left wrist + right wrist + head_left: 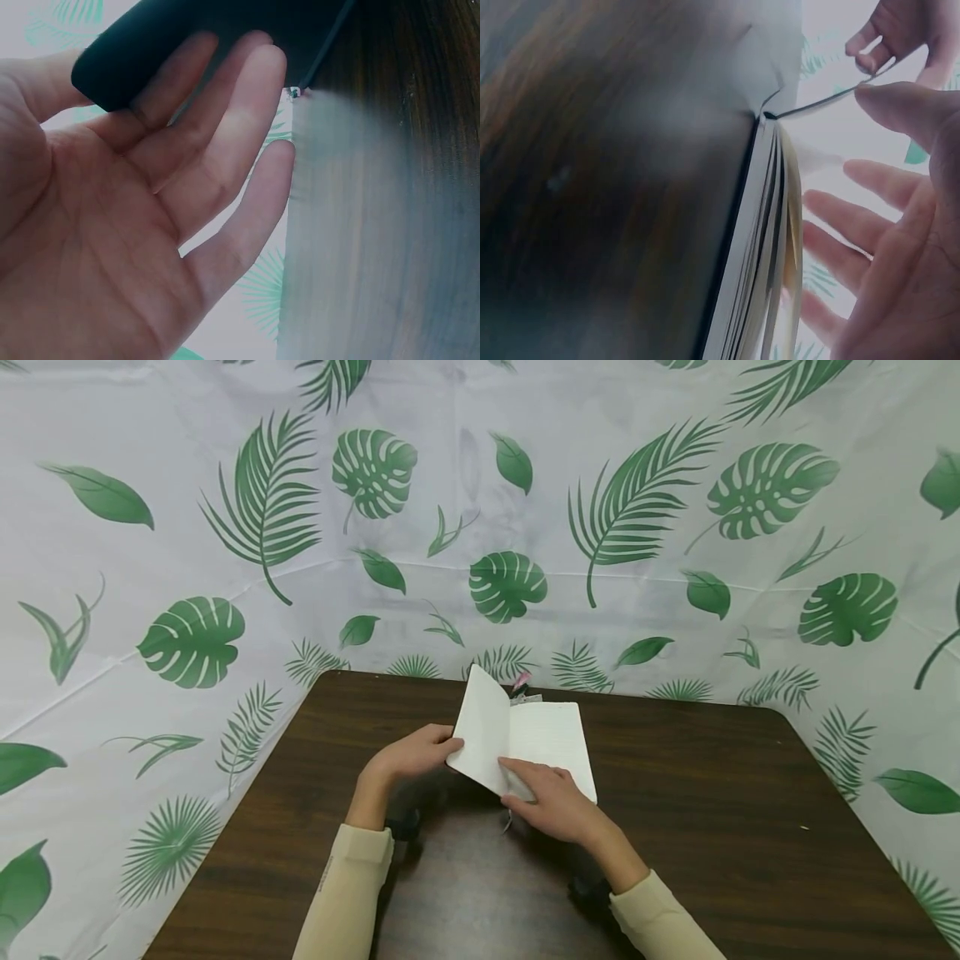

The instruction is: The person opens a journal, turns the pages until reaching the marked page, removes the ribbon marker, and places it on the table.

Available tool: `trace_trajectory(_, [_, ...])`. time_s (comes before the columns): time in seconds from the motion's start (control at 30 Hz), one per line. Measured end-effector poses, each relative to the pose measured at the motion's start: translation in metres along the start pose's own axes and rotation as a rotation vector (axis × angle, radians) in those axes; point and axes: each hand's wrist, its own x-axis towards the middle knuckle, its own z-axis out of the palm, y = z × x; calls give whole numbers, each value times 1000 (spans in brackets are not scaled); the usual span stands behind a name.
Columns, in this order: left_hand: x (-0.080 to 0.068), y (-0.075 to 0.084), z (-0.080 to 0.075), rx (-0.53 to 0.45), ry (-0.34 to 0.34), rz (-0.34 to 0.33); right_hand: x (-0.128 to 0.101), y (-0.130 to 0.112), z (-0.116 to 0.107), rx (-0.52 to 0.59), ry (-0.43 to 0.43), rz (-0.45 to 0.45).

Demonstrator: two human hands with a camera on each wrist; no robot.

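A notebook [551, 735] with pale pages and a dark cover lies spread on the table, its left side tilted up. My left hand [408, 756] holds the raised left edge, thumb on the page side and fingers behind the dark cover [157, 52]. Over the lower middle of the notebook reaches my right hand [555, 802], its fingers extended and relaxed. In the right wrist view the right thumb [900, 109] meets the raised cover, while the other fingers spread beside the page block [769, 240]. A thin ribbon [508, 822] hangs from the bottom of the spine.
A small pink-and-dark object [521, 681] shows behind the notebook's top edge, its kind unclear. The dark wooden table [712, 827] extends around the notebook. A white leaf-print cloth [450, 510] hangs behind and at both sides.
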Motion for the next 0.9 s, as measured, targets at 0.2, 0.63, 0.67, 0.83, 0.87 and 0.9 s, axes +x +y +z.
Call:
trace_trajectory(0.2, [-1,1,0,-13,-16,3,-1,11,-3,-70,-18,40])
trace_trajectory(0.63, [1,-1,-3,-41,-30,-2,-4,31,-26,-121,-119,96])
trace_trajectory(0.67, [1,-1,-3,-40,-29,-2,-5,33,-27,-119,-123,103])
trace_trajectory(0.83, [0,-1,-3,-39,-24,-8,-6,40,-32,-107,-137,131])
trace_trajectory(0.87, [0,0,-3,-37,-22,-10,-6,41,-33,-106,-140,131])
trace_trajectory(0.9, [0,0,-4,-36,-20,-11,-5,42,-33,-103,-144,132])
